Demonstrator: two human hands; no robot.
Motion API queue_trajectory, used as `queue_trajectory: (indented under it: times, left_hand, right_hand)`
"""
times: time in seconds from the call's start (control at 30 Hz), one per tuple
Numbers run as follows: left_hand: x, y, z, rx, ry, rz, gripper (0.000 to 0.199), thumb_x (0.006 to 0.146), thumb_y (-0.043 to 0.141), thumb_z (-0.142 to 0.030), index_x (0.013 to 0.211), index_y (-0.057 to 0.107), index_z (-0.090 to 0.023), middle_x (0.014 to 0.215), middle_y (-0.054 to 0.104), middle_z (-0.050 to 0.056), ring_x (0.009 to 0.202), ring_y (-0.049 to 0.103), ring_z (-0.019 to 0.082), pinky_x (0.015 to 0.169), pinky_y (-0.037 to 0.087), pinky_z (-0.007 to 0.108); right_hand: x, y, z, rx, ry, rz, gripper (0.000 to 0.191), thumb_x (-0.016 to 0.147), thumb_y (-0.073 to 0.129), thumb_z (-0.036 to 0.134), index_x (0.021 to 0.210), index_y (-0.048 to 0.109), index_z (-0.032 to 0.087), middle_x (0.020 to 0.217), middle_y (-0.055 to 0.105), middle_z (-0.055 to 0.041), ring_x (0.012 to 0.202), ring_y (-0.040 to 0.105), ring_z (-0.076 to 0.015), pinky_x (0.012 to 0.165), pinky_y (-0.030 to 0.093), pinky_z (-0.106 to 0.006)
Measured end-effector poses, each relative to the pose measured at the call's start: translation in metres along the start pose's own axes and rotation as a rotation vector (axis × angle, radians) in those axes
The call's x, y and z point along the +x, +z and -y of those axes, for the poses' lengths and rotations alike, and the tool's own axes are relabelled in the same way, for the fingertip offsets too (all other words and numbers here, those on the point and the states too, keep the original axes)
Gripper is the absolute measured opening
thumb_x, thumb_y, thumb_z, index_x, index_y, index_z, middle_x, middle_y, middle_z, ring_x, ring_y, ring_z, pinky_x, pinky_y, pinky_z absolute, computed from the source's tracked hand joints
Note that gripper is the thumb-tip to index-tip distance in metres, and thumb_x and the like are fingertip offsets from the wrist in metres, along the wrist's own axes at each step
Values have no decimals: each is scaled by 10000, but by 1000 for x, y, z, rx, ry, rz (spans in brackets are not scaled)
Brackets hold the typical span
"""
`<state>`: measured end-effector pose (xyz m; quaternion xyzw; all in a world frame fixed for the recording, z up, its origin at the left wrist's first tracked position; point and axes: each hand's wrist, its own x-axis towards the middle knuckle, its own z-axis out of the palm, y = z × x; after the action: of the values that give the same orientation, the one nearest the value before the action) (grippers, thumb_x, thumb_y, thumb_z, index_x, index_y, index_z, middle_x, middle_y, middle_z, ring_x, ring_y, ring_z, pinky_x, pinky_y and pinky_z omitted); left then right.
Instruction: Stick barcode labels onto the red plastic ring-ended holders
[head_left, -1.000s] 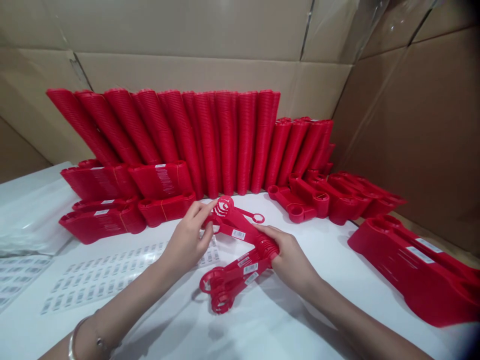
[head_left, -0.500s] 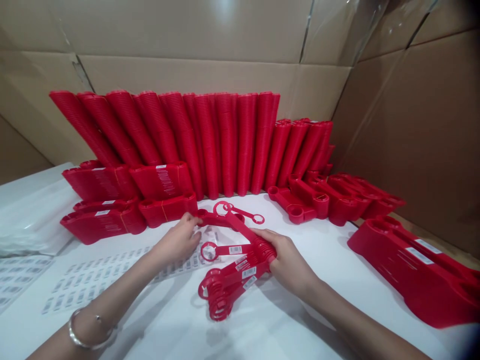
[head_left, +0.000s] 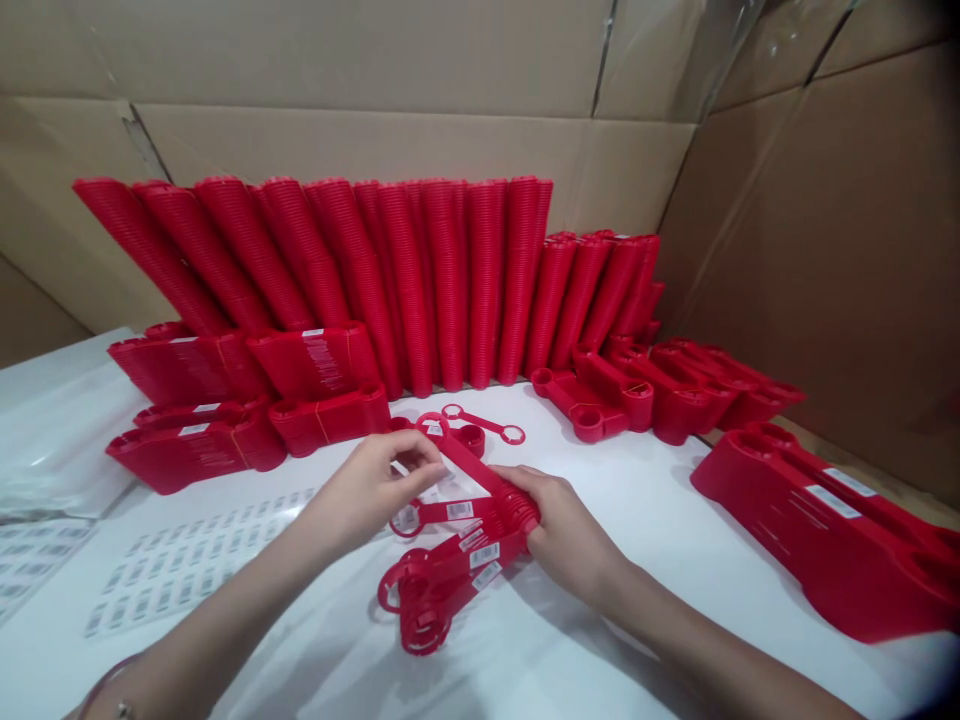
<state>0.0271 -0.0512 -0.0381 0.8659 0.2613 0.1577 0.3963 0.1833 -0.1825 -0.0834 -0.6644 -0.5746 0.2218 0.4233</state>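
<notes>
My right hand (head_left: 566, 525) is wrapped round one end of a fanned bundle of flat red pieces (head_left: 480, 535), several of which bear white barcode labels. The fanned ends point left, each with a ring. My left hand (head_left: 382, 485) is beside the topmost piece, with thumb and forefinger pinched together near its ring; what they hold, if anything, is too small to make out. A small white label shows near that ring. Behind the hands lies a single red piece (head_left: 484, 424) with a ring at each end.
A sheet of barcode labels (head_left: 172, 565) lies at the left, near clear plastic bags (head_left: 60, 430). Tall red stacks (head_left: 450, 290) stand at the back. Bundled red stacks (head_left: 195, 440) sit at the left, and a large one (head_left: 832, 540) at the right.
My left hand has moved right, from over the label sheet to beside the top piece's ring. My right hand still holds the bundle. The view has shifted slightly.
</notes>
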Motion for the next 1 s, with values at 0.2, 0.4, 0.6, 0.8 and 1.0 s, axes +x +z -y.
queue_trajectory:
  times: [0.2, 0.4, 0.6, 0.8, 1.0]
  left_hand:
    - [-9, 25, -14, -11, 42, -91, 150, 807, 505, -294, 755, 596, -187, 768, 621, -18, 693, 533, 121, 628, 392, 226]
    - [-7, 27, -7, 50, 69, -148, 169, 825, 489, -311, 760, 588, -190, 779, 615, -15, 698, 533, 126, 635, 388, 237]
    - [-3, 40, 2, 277, 210, -271, 153, 859, 442, -275, 790, 543, -181, 770, 559, 2, 686, 509, 126, 625, 392, 244]
    - [-1, 47, 14, 748, 403, -442, 203, 878, 394, -297, 771, 501, -162, 735, 533, 33, 675, 504, 157, 600, 394, 269]
    - [7, 20, 19, 736, 287, -545, 223, 880, 394, -349, 910, 496, -152, 819, 516, 42, 694, 512, 155, 580, 399, 257]
  right_hand:
    - [-4, 3, 7, 8, -14, 33, 617, 619, 373, -37, 1118, 583, 259, 909, 613, -22, 817, 562, -157, 721, 443, -253]
    - [-5, 4, 12, 26, -17, 43, 553, 672, 408, -12, 1121, 578, 264, 903, 598, -23, 804, 562, -151, 708, 447, -244]
    - [-8, 4, 13, 33, -43, 37, 535, 674, 402, -24, 1105, 578, 240, 894, 590, -25, 794, 555, -152, 698, 450, -244]
    - [-10, 6, 14, 38, -86, 43, 555, 642, 394, -44, 1092, 581, 222, 868, 582, -18, 777, 551, -149, 710, 455, -255]
    - [-9, 3, 16, 82, -101, 54, 586, 663, 414, -41, 1149, 557, 255, 1004, 596, -18, 852, 563, -144, 758, 463, -249]
